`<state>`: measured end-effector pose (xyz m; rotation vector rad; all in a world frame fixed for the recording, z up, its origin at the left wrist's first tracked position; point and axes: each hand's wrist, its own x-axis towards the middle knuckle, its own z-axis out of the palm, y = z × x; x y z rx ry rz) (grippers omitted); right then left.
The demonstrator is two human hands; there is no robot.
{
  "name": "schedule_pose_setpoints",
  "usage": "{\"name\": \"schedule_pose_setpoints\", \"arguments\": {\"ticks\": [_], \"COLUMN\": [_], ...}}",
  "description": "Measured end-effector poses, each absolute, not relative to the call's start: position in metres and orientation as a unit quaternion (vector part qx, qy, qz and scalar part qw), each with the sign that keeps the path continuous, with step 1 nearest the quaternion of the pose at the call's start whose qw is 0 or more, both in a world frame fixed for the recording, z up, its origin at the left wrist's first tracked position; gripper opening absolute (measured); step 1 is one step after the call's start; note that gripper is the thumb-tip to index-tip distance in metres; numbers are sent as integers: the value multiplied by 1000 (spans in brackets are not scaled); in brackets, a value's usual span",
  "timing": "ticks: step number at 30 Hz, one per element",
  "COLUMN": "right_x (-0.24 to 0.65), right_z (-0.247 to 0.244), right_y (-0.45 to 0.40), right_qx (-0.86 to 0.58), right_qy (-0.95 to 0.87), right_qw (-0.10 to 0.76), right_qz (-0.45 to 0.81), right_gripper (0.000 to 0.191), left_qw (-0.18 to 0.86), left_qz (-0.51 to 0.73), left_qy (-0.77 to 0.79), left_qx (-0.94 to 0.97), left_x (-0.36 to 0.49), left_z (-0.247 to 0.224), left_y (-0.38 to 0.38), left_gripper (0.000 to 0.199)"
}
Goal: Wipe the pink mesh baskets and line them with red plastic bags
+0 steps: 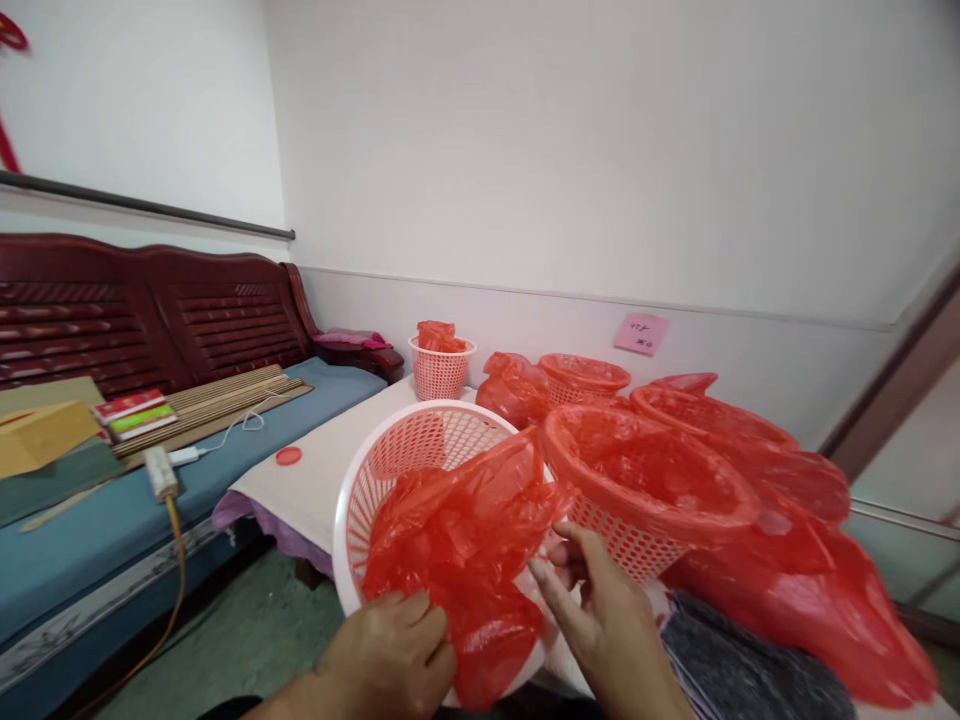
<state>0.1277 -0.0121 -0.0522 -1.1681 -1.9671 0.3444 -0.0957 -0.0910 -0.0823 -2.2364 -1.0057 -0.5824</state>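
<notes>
In front of me is a white plastic mesh basket (352, 520) with a crumpled red plastic bag (450, 540) inside it, part of the bag hanging over the near rim. My left hand (394, 645) is closed on the bag at the basket's near side, its fingertips partly hidden. At the right side, my right hand (600, 610) has thumb and forefinger curled at the bag's edge in a pinch. Just right of the basket stands another mesh basket (637, 545) lined with a red bag, its rim covered.
More red-lined baskets stand behind, including one at the back (585, 375). A small white basket (441, 375) holds a red bag. Dark grey cloth (742, 660) lies at right. A red disc (289, 456) rests on the table cover (315, 490). Left is a wooden bench (217, 300) with a power strip (160, 472).
</notes>
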Motion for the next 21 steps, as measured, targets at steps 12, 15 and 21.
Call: {"name": "schedule_pose_setpoints", "arguments": {"ticks": [12,15,21], "right_x": [122,118,75], "right_z": [-50,-46,-43], "right_y": [14,7,-7], "right_qx": [-481,-454,-406], "right_qy": [-796,-811,-883], "right_qw": [363,364,226], "right_qz": [58,55,-60], "right_gripper": [27,20,55], "left_qw": [296,294,300], "left_qz": [-213,-191,-178], "left_qy": [-418,-432,-420], "left_qx": [-832,-831,-838], "left_x": [-114,-117,-112], "left_z": [-95,-97,-86], "left_y": [-96,-97,-98], "left_gripper": [16,13,33]}}
